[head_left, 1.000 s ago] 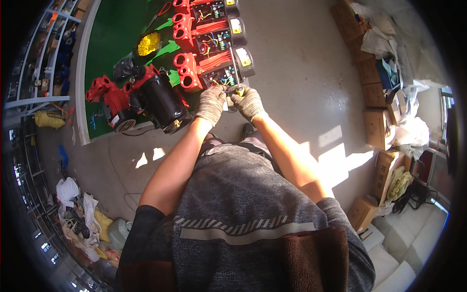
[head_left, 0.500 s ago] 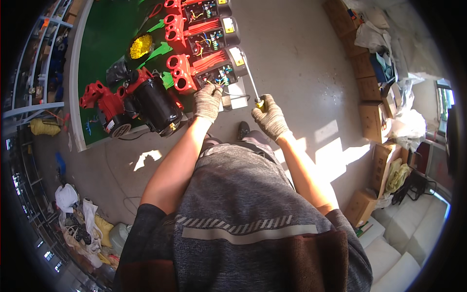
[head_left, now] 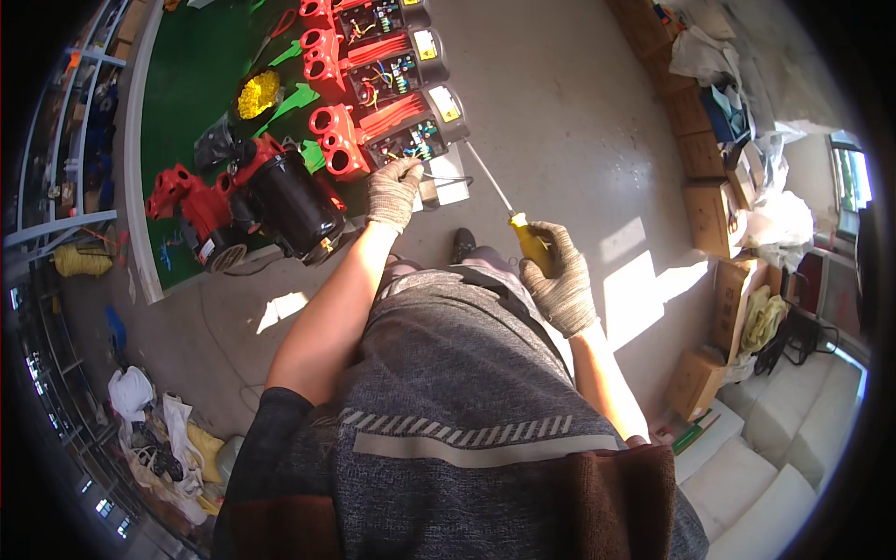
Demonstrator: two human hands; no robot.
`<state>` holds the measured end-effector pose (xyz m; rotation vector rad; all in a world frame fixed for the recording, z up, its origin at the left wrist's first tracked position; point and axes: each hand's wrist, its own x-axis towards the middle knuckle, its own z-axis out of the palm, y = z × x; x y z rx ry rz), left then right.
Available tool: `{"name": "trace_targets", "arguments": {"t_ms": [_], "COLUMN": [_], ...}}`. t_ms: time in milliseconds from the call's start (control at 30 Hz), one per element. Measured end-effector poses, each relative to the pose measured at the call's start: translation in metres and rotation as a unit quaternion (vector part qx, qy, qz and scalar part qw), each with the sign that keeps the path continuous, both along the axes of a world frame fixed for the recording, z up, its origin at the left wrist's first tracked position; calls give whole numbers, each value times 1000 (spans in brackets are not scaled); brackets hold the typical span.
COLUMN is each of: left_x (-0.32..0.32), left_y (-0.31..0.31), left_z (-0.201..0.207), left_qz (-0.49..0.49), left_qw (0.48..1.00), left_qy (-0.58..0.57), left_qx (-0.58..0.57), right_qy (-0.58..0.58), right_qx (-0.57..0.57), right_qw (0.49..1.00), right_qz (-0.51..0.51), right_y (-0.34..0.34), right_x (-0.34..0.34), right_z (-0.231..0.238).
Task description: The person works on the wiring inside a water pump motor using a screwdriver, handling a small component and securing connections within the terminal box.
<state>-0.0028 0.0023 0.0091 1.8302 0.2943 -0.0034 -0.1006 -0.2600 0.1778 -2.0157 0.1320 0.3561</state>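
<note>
My right hand (head_left: 566,287), in a knitted work glove, is closed round the yellow handle of a screwdriver (head_left: 533,245). The screwdriver's long shaft slants up and left, its tip near the corner of the nearest red and black motor unit (head_left: 401,131). That unit has an uncovered wiring box (head_left: 411,142) with a circuit board and coloured wires. At the box's near edge my gloved left hand (head_left: 393,196) has its fingers pinched together among the wires. What they grip is too small to make out.
Two similar units (head_left: 383,77) stand beyond on the green bench (head_left: 177,103). A black cylindrical motor (head_left: 297,207) and a bowl of yellow connectors (head_left: 259,95) lie left of them. Cardboard boxes (head_left: 707,217) line the right side; shelving (head_left: 70,140) stands left.
My right hand has drawn back toward me and to the right, pulling the screwdriver away from the unit. My left hand stays pinched at the wiring box. The view has shifted slightly.
</note>
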Motion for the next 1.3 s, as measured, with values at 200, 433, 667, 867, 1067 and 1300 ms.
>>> {"name": "trace_targets", "arguments": {"t_ms": [200,433,667,867,1067,1300], "left_x": [3,4,7,6,5,4], "left_y": [1,-3,-1,0,0,2], "left_z": [-17,0,-6,-18,-14,-16], "left_qz": [25,25,19,20,24,16], "left_qw": [999,1000,1000,999,999,999], "left_qy": [-17,0,5,-19,16,-30], "left_qx": [39,11,25,25,30,32], "right_qy": [-108,-144,-172,-188,-177,-179], "right_qx": [-10,-39,-59,-79,-78,-73], "right_qw": [994,989,983,979,981,981], "right_qz": [-16,-11,15,21,19,30], "right_y": [2,19,30,32,33,34], "right_x": [1,5,11,12,12,17], "right_z": [9,2,2,-1,-9,-10]}}
